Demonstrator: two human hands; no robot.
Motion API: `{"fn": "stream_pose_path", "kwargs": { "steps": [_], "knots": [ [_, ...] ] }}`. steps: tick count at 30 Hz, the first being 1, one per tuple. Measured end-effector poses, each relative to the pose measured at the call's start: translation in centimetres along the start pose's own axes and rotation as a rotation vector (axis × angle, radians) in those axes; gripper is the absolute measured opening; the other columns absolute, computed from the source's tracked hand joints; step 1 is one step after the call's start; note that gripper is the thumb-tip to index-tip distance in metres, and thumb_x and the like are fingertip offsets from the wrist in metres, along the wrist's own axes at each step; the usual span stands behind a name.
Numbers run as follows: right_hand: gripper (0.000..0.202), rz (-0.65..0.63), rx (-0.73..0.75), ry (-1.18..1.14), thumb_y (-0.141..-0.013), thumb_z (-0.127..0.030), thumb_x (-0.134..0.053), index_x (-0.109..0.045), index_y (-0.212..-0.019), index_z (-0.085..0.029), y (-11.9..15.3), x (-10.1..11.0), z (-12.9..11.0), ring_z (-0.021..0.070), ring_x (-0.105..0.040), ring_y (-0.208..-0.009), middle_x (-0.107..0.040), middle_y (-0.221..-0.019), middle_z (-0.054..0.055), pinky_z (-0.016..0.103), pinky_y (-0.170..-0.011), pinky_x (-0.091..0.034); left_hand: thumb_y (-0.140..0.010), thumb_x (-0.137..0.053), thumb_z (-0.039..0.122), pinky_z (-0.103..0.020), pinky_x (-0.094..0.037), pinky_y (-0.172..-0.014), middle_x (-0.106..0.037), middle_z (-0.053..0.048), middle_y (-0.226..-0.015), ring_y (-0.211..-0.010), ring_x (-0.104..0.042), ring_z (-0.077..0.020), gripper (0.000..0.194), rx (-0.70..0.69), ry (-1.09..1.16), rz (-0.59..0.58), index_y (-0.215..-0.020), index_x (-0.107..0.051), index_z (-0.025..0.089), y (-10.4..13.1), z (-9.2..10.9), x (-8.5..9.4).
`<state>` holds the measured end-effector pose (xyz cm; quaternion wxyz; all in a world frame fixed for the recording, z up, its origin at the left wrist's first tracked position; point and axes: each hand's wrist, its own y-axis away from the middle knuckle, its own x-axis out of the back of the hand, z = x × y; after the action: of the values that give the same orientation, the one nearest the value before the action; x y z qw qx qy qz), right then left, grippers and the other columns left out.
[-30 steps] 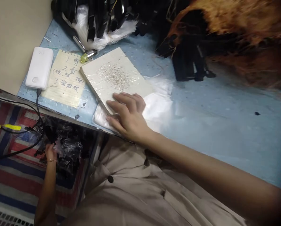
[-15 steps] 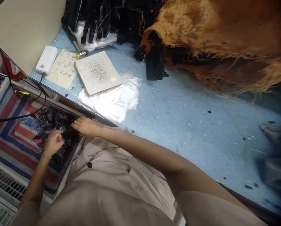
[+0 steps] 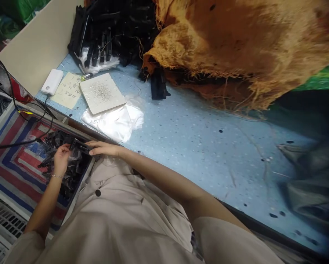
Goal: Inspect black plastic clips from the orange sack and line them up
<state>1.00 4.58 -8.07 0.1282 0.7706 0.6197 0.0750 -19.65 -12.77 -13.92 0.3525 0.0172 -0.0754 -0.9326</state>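
Observation:
A long black plastic part (image 3: 82, 147) spans the space between my hands, above the striped-lined crate. My right hand (image 3: 105, 149) grips its right end, the fingers fairly straight along it and the thumb below. At the other end, my left hand (image 3: 61, 160), with a bracelet at the wrist, has its fingertips pinched together on what looks like the edge of a clear plastic bag (image 3: 75, 154). How far the bag covers the part is hard to make out. Under both hands lies a heap of black parts in clear bags (image 3: 67, 183).
On the blue table (image 3: 192, 146) lie a pale square slab (image 3: 102, 93), a stack of clear bags (image 3: 112, 124), a handwritten note (image 3: 67, 91) and a white power bank (image 3: 52, 82). Black parts (image 3: 106, 44) and frayed orange sacking (image 3: 222, 55) fill the back. Cables (image 3: 18, 145) cross the striped crate (image 3: 24, 176).
The view has swung right. My right fingers have straightened along the black part, which now shows more clearly between my hands. My left hand has turned, fingertips still pinched.

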Motion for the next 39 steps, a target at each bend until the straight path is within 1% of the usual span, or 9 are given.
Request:
{"fn": "stream_pose_path", "kwargs": {
  "steps": [2, 5, 8, 14, 20, 26, 30, 35, 39],
  "knots": [
    [0.050, -0.077, -0.009, -0.176, -0.077, -0.054, -0.074, -0.074, -0.113, -0.020, 0.0, -0.3, -0.2, 0.0251, -0.061, -0.118, -0.057, -0.143, 0.008, 0.033, -0.091, -0.055, -0.072, -0.069, 0.026, -0.037, -0.053, -0.095, -0.073, -0.006, -0.102, -0.097, -0.068, -0.0197, 0.018, -0.022, -0.113, -0.020, -0.088, -0.068, 0.019, 0.1, -0.4, -0.8],
    [0.062, -0.031, -0.083, -0.355, -0.078, -0.061, -0.071, -0.071, -0.122, -0.018, -0.2, -0.8, 0.2, 0.0144, -0.065, -0.076, -0.066, -0.126, 0.011, 0.026, -0.061, -0.055, -0.072, -0.068, 0.026, -0.039, -0.055, -0.087, -0.071, -0.005, -0.081, -0.085, -0.069, -0.0232, 0.011, -0.003, -0.313, -0.022, -0.077, -0.071, 0.017, -0.1, -0.7, -1.2],
    [0.063, 0.031, -0.089, -0.323, -0.079, -0.062, -0.072, -0.069, -0.124, -0.018, -0.3, -0.8, 0.7, 0.0101, -0.061, -0.068, -0.064, -0.129, 0.011, 0.022, -0.052, -0.050, -0.068, -0.069, 0.020, -0.041, -0.054, -0.092, -0.071, -0.005, -0.081, -0.089, -0.068, -0.0259, 0.006, -0.023, -0.389, 0.009, -0.072, -0.073, 0.018, -0.5, -0.8, -0.5],
    [0.048, 0.109, -0.112, 0.052, -0.087, -0.050, -0.069, -0.070, -0.120, -0.016, -1.0, -0.2, 1.8, 0.0217, -0.065, -0.099, -0.062, -0.132, 0.012, 0.027, -0.070, -0.056, -0.073, -0.065, 0.012, -0.043, -0.043, -0.113, -0.065, -0.010, -0.127, -0.122, -0.061, -0.0262, 0.045, -0.092, -0.496, 0.045, -0.116, -0.073, 0.022, -0.7, -1.0, 0.4],
    [0.050, 0.242, -0.071, 0.456, -0.091, -0.034, -0.066, -0.057, -0.135, -0.012, -1.4, -0.9, 2.6, 0.0321, -0.061, -0.121, -0.062, -0.134, 0.019, 0.046, -0.106, -0.046, -0.082, -0.057, 0.007, -0.043, -0.038, -0.120, -0.050, -0.010, -0.151, -0.140, -0.049, -0.0252, 0.066, -0.273, -0.593, -0.294, -0.145, -0.054, 0.026, 1.1, -1.2, -1.7],
    [0.066, 0.286, -0.095, 0.148, -0.087, -0.032, -0.066, -0.043, -0.146, -0.013, -2.2, -0.7, 3.4, 0.0303, -0.051, -0.136, -0.052, -0.148, 0.017, 0.046, -0.115, -0.040, -0.085, -0.043, 0.000, -0.044, -0.040, -0.120, -0.038, -0.010, -0.160, -0.146, -0.042, -0.0235, 0.079, -0.490, -0.630, -0.449, -0.157, -0.031, 0.030, 3.1, -0.3, -5.2],
    [0.056, 0.250, -0.109, 0.073, -0.079, -0.029, -0.069, -0.059, -0.132, -0.016, -2.2, -0.6, 3.9, 0.0321, -0.041, -0.143, -0.059, -0.140, 0.012, 0.046, -0.122, -0.030, -0.085, -0.047, 0.004, -0.043, -0.043, -0.118, -0.040, -0.010, -0.158, -0.144, -0.044, -0.0243, 0.082, -0.569, -0.626, -0.572, -0.159, -0.025, 0.031, 4.3, 0.9, -7.0],
    [0.028, 0.149, -0.158, -0.280, -0.076, -0.029, -0.070, -0.068, -0.100, -0.015, -2.2, -1.7, 4.5, 0.0233, -0.065, -0.103, -0.071, -0.102, 0.007, 0.037, -0.095, -0.053, -0.079, -0.075, 0.026, -0.047, -0.048, -0.111, -0.049, -0.015, -0.145, -0.133, -0.053, -0.0321, 0.075, -0.432, -0.743, -0.336, -0.147, -0.044, 0.024, 3.5, 0.8, -8.3],
    [0.025, 0.094, -0.239, -0.562, -0.072, -0.031, -0.079, -0.068, -0.088, -0.015, -2.1, -2.5, 4.9, 0.0153, -0.065, -0.088, -0.069, -0.089, 0.003, 0.028, -0.086, -0.054, -0.075, -0.074, 0.020, -0.041, -0.053, -0.097, -0.064, -0.010, -0.118, -0.110, -0.064, -0.0270, 0.043, -0.272, -0.760, -0.243, -0.116, -0.063, 0.022, 1.8, -0.9, -6.8]
  ]
}}
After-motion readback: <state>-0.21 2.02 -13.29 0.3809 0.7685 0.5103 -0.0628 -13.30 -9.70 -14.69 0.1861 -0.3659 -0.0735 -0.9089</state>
